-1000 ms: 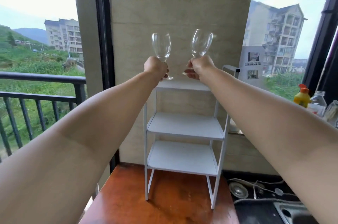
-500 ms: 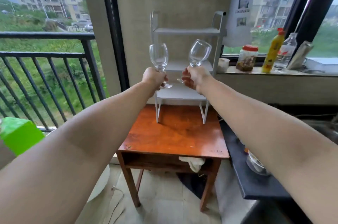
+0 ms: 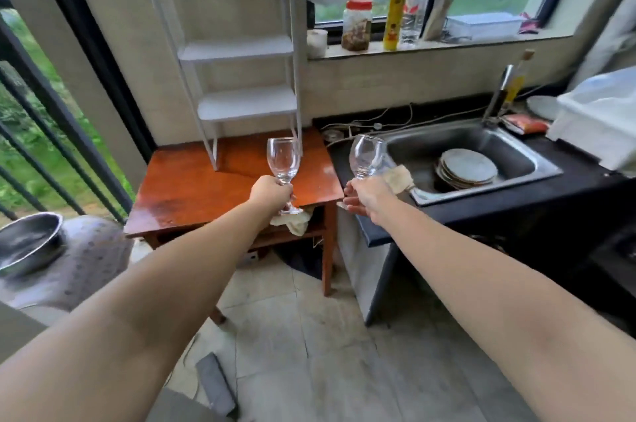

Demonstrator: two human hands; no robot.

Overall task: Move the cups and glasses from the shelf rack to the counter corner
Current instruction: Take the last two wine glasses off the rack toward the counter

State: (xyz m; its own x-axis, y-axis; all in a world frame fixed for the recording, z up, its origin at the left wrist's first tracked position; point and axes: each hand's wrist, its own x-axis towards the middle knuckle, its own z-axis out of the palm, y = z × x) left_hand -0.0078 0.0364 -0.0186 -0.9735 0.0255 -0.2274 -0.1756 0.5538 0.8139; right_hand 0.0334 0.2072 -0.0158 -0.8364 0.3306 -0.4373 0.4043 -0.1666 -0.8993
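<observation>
Both clear wine glasses moved down from white rack (image 3: 241, 49): left hand (image 3: 272, 192) grips left glass (image 3: 283, 159) over orange table (image 3: 192, 194), right hand (image 3: 366, 196) grips right glass (image 3: 366, 156) by black counter (image 3: 481, 204).

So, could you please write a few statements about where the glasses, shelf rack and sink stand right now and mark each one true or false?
1. Each hand holds one wine glass by its stem: left hand, left wine glass; right hand, right wine glass. True.
2. The white shelf rack still has glasses on its visible shelves. False: those shelves are bare.
3. The sink holds a stack of plates. True.
4. The rack stands on the black counter. False: it stands on the orange-brown wooden table.
5. Both glasses are filled with water. False: they look empty.
</observation>
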